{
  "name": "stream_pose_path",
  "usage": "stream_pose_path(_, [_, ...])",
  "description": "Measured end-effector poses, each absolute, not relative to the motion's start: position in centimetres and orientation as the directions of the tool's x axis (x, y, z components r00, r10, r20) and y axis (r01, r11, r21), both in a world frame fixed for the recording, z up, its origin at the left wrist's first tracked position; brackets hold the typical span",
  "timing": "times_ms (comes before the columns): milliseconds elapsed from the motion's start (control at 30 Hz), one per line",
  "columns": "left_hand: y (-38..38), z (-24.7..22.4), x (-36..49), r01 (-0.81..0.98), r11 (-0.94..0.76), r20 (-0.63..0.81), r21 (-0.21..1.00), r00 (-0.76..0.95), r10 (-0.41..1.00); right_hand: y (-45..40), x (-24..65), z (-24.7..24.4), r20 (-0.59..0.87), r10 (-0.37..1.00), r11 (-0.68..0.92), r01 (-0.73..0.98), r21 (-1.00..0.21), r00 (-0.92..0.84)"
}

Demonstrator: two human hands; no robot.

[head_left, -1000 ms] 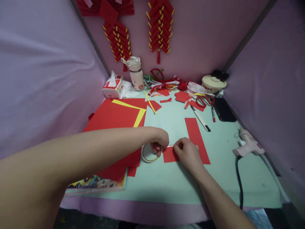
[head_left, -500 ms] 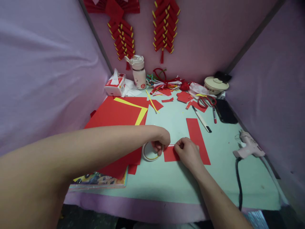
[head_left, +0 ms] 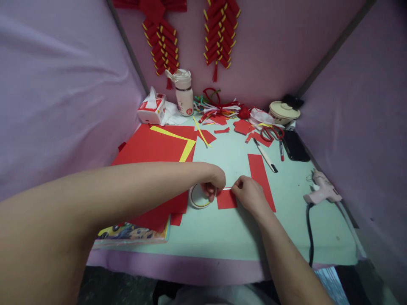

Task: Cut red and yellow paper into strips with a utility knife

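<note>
My left hand [head_left: 214,182] is closed on a roll of white tape [head_left: 197,205], which stands beside the large red sheets. A white strip of tape [head_left: 227,188] runs from there along the top edge of a small red paper piece [head_left: 227,200]. At the strip's other end, my right hand [head_left: 249,195] pinches with thumb and forefinger at the paper's upper right corner; its fingertips partly hide what they grip. Just right of that hand lies a long red paper strip [head_left: 261,180].
Large red sheets [head_left: 143,148] with a yellow strip cover the left side. Behind are a bottle [head_left: 185,99], tissues [head_left: 151,111] and pipe cleaners [head_left: 219,108]. To the right lie a craft knife [head_left: 265,156], scissors [head_left: 271,134], phone [head_left: 295,146] and glue gun [head_left: 322,189].
The whole view has shifted slightly, with table items appearing a little higher. Both hands keep nearly the same place relative to the tape and the small red paper.
</note>
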State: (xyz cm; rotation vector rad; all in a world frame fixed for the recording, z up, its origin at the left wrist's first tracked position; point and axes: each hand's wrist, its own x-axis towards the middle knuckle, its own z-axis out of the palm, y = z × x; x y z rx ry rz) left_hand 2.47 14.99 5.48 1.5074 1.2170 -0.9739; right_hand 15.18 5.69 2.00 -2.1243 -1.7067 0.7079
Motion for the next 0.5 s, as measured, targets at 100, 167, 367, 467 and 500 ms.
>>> stream_pose_path(100, [14.8, 5.5, 2.5, 0.983, -0.043, -0.951, 0.177, 0.182, 0.248, 4.3, 15.6, 1.8, 0.013, 0.983, -0.141, 0.789, -0.598, 0.185])
stream_pose_path(167, [14.8, 5.5, 2.4, 0.983, -0.025, -0.951, 0.183, 0.184, 0.248, 3.2, 15.6, 1.5, 0.147, 0.981, -0.014, 0.804, -0.594, 0.126])
stream_pose_path(367, [14.8, 5.8, 2.2, 0.980, -0.001, -0.948, 0.199, 0.192, 0.255, 1.2, 13.7, -1.0, 0.349, 0.923, 0.328, 0.808, -0.489, -0.163])
stream_pose_path(467, [14.7, 6.1, 2.0, 0.978, 0.003, -0.945, 0.206, 0.198, 0.262, 1.0, 13.1, -2.0, 0.397, 0.904, 0.339, 0.832, -0.439, -0.159])
stream_pose_path(500, [14.6, 6.3, 1.9, 0.978, 0.003, -0.944, 0.209, 0.201, 0.263, 1.0, 13.1, -2.1, 0.401, 0.902, 0.338, 0.839, -0.427, -0.159])
